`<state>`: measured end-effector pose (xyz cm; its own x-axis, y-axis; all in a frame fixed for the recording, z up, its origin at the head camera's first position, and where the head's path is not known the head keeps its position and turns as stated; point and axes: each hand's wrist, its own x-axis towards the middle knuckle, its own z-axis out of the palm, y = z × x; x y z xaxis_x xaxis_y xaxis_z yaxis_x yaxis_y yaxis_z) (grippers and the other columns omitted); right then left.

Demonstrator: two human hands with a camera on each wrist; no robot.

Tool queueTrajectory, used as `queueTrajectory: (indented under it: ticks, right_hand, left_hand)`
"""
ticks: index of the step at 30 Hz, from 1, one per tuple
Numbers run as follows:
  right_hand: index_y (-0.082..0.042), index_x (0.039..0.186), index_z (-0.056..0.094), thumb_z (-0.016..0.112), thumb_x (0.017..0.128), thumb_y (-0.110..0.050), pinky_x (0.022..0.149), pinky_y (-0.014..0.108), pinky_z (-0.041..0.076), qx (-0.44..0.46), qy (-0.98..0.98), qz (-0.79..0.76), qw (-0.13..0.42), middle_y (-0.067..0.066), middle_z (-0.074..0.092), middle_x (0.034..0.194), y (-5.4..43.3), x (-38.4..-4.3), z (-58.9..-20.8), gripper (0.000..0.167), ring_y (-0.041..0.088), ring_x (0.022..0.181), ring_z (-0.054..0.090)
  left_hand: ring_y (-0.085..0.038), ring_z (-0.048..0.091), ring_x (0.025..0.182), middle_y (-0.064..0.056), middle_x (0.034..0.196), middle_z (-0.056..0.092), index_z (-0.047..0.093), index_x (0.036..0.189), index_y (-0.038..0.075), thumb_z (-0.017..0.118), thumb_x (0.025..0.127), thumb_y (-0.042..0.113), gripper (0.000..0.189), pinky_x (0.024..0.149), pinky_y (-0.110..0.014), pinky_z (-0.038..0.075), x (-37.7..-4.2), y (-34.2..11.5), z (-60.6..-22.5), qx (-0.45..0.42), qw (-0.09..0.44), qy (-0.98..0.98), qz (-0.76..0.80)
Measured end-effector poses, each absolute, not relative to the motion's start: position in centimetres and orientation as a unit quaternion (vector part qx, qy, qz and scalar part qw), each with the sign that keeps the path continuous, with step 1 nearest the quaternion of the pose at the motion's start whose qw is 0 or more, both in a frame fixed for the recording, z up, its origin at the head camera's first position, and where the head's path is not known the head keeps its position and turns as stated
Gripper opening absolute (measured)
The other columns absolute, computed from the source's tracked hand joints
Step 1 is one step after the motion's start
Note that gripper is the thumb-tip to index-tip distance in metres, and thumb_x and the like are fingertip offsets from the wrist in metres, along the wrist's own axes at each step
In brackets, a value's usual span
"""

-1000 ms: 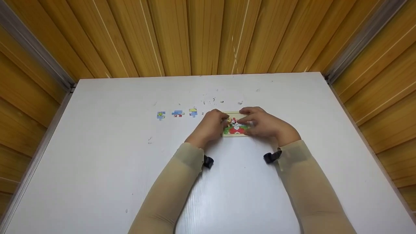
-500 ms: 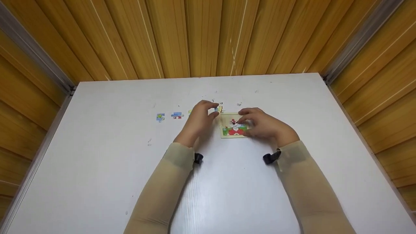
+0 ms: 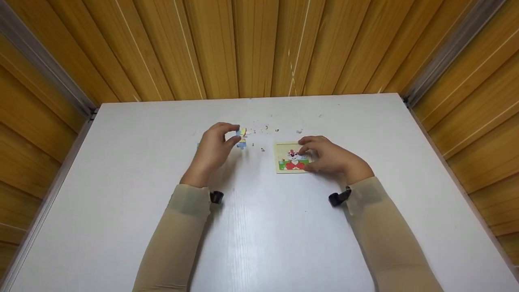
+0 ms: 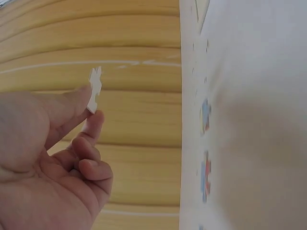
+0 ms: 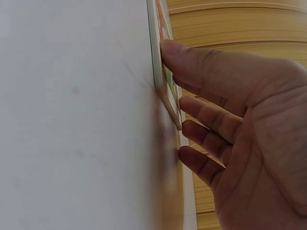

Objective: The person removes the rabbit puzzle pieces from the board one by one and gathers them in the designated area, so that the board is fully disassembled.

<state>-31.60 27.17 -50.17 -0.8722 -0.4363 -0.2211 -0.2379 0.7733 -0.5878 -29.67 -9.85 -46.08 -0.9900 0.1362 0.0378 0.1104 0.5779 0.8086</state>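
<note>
My left hand (image 3: 211, 147) is raised over the left part of the table and pinches a puzzle piece (image 3: 243, 132) between thumb and index finger. In the left wrist view the pale plain back of that puzzle piece (image 4: 95, 90) shows, the other fingers curled beneath. A small square puzzle board (image 3: 285, 148) lies right of centre, its picture a red and white cartoon animal on green. Its upper part is bare, cream-coloured. My right hand (image 3: 333, 157) holds the board's right side, thumb on the near edge, as the right wrist view shows, and a fingertip at the far edge.
Loose puzzle pieces lie in a row left of the board; one blue and yellow piece (image 3: 242, 144) sits just below the held one. A blue and red piece (image 4: 206, 177) shows in the left wrist view. Small dark marks dot the white table (image 3: 259, 227); wood-patterned panels (image 3: 255, 48) stand behind.
My left hand has left the puzzle board and moved left with a piece pinched in its fingers, now above the row of loose pieces. The right hand has stayed on the board.
</note>
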Motion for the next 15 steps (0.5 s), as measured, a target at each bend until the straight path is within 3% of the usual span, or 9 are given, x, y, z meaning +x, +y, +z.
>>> queueTrajectory:
  ticks: [9,15]
  right_hand:
    - [-0.014,0.136,0.078,0.086,0.096,-0.016,0.142,0.062,0.021,-0.178,0.923,-0.288,0.181,0.004,0.044,0.179,27.0,-31.6,-50.2,0.04,0.036,0.175,0.024]
    - [-0.012,0.136,0.077,0.085,0.096,-0.015,0.142,0.061,0.023,-0.183,0.925,-0.283,0.177,0.005,0.046,0.178,27.0,-31.8,-50.3,0.041,0.036,0.174,0.026]
  left_hand:
    - [-0.036,0.061,0.14,-0.008,0.162,0.062,0.071,0.153,0.014,0.074,0.112,0.021,0.042,0.121,-0.052,0.055,-28.5,-16.1,-45.6,0.036,0.03,0.895,0.444]
    - [-0.03,0.057,0.121,-0.01,0.163,0.063,0.07,0.154,0.013,0.073,0.113,0.023,0.042,0.1,-0.042,0.054,-27.1,-20.0,-46.3,0.022,0.02,0.907,0.42]
